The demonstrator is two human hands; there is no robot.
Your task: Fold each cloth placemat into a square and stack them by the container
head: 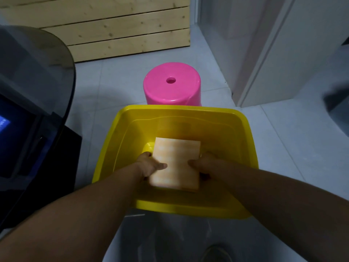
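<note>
The pale orange checked cloth placemat bundle [176,164] sits low inside the deep yellow plastic tub [252,148], held from both sides: the left hand [149,164] and the right hand [204,163] each pinch an edge, thumb on top, fingers tucked beneath. It looks light and soft, likely to sag or unfold if lifted by one side, so the two-sided hold at mid-length seems wise. The tub's walls crowd the wrists. The pink round plastic stool [171,87] stands just behind the tub, and the grey tiled floor [283,140] to the right offers open room.
</note>
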